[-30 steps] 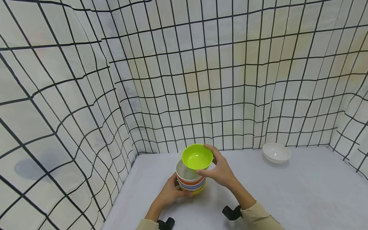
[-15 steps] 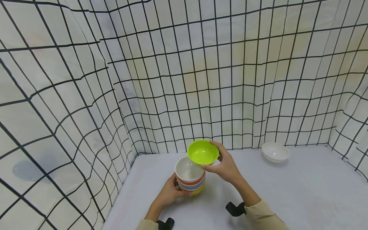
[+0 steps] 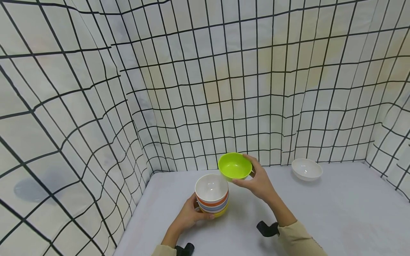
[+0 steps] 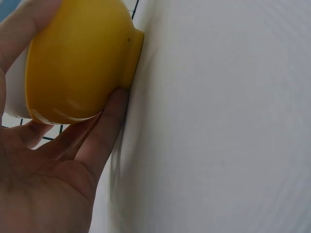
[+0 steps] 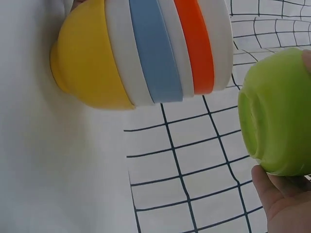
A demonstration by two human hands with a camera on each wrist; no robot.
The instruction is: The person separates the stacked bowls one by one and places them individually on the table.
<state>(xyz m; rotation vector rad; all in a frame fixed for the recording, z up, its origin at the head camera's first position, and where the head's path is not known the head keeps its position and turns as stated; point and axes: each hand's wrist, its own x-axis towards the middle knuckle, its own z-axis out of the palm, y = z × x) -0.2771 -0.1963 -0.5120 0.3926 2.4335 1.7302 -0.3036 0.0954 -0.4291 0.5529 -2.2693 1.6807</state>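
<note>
A stack of nested bowls stands on the white table: a yellow bowl [image 5: 87, 58] at the bottom, blue, orange and white bands above, and a white bowl [image 3: 211, 187] on top. My left hand [image 3: 189, 213] holds the stack low on its left side, thumb in front and fingers around the yellow bowl. In my right hand [image 3: 259, 181] is a lime green bowl [image 3: 235, 166], gripped at its right side between thumb and fingers. It hangs in the air, tilted, above and right of the stack and apart from it in the right wrist view.
A shallow white bowl [image 3: 306, 169] sits at the back right of the table [image 3: 336, 213]. White walls with a black grid [image 3: 205, 85] rise behind and to the left. Dark wrist-worn devices [image 3: 267, 228] stick out near both sleeves.
My right hand has moved right and slightly up with the lime green bowl, away from over the stack, so the white top bowl's inside shows fully. The left hand stays on the stack.
</note>
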